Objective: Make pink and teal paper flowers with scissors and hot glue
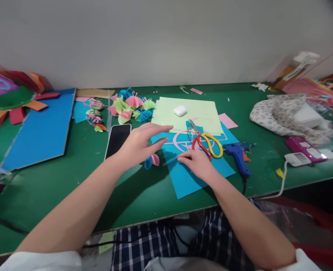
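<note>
My left hand (pixel 141 141) hovers over the table between a phone and the papers, its fingers apart with nothing in them. Just below it sits a small blue and pink paper piece (pixel 152 161). My right hand (pixel 198 164) is over a blue sheet (pixel 183 182), fingertips drawn together; whether they hold anything small is hidden. Beside it lie scissors (pixel 206 139) with one red and one yellow handle, on top of pink cut-out paper (pixel 177 140). Behind these, a stack of light green sheets (pixel 166 111) carries a white rounded case (pixel 180 110).
A blue glue gun (pixel 239 156) lies right of the blue sheet. Folded paper flowers (pixel 129 105) cluster at the back left, near the dark-screened phone (pixel 118 139). At far left is a blue board (pixel 48 131); at right, a spotted cloth (pixel 276 113) and a purple device (pixel 304 148).
</note>
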### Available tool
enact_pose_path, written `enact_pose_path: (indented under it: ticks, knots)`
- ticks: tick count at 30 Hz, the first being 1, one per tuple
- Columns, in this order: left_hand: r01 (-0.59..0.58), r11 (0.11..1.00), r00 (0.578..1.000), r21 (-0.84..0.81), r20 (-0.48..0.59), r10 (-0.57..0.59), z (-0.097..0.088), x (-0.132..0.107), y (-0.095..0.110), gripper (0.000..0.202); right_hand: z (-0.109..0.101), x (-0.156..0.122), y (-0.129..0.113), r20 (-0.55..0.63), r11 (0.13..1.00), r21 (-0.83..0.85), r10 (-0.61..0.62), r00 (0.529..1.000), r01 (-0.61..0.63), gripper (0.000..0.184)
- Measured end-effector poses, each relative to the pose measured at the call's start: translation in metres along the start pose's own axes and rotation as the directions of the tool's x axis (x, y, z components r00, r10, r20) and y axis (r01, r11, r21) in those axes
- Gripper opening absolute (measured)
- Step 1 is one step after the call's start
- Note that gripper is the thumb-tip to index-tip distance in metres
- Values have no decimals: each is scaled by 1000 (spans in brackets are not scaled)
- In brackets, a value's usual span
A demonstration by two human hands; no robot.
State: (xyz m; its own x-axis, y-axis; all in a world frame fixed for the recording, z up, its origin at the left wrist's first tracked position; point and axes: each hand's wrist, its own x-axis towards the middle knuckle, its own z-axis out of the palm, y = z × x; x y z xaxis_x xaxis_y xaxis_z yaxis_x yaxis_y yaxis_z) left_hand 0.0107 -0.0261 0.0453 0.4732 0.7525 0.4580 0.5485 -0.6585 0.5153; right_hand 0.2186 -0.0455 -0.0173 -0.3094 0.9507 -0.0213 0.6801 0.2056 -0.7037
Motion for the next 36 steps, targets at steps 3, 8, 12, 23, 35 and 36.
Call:
enact_pose_path:
  ticks: [3, 8, 12, 23, 35, 36]
  knots:
    - [-6, 995, 999, -96, -46, 1, 10, 12, 4, 28, -1, 1, 1, -31, 999, -43, 1, 1000, -3, 19]
    - [28, 994, 996, -104, -81, -37, 8, 17, 2, 26, 10, -2, -3, -21, 987, -148, -61, 998, 58, 25]
    - [42, 998, 997, -35, -56, -44, 0, 16, -1, 27, 17, -7, -2, -41, 970, -238, -72, 997, 60, 29]
    - [-114, 955, 888, 275, 459, -26, 7, 14, -15, 20, 3, -14, 2, -118, 966, -251, -89, 989, 57, 13]
    - [-272, 791, 714, 548, 666, -215, 37, -15, 29, 26, -2, -41, -9, 165, 898, -436, 17, 986, 57, 39]
    - [-265, 795, 713, 545, 666, -218, 38, -16, 29, 28, 0, -40, -10, 184, 886, -459, 30, 982, 59, 40]
